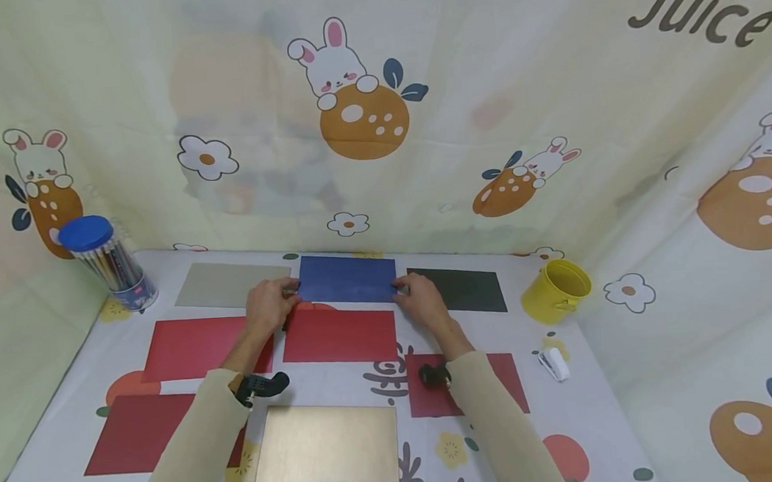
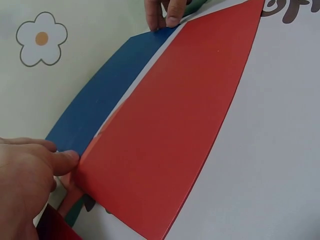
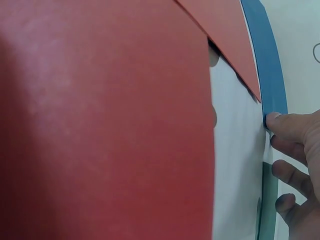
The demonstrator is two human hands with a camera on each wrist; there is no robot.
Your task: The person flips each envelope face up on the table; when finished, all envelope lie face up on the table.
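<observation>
A blue sheet (image 1: 347,279) lies flat at the back middle of the table, between a grey sheet (image 1: 232,283) and a dark green sheet (image 1: 458,288). My left hand (image 1: 272,304) pinches its near left corner, the thumb on top in the left wrist view, hand (image 2: 30,175) on blue sheet (image 2: 105,90). My right hand (image 1: 419,298) pinches the near right corner; in the right wrist view the thumb of that hand (image 3: 295,150) lies on the blue sheet (image 3: 270,60). A red sheet (image 1: 339,335) lies just in front, between my forearms.
More red sheets (image 1: 200,348) (image 1: 145,432) lie at the left, another red sheet (image 1: 501,389) under my right forearm, and a gold sheet (image 1: 327,445) near the front. A blue-lidded pencil jar (image 1: 105,262) stands back left, a yellow cup (image 1: 557,289) and small white stapler (image 1: 554,363) at right.
</observation>
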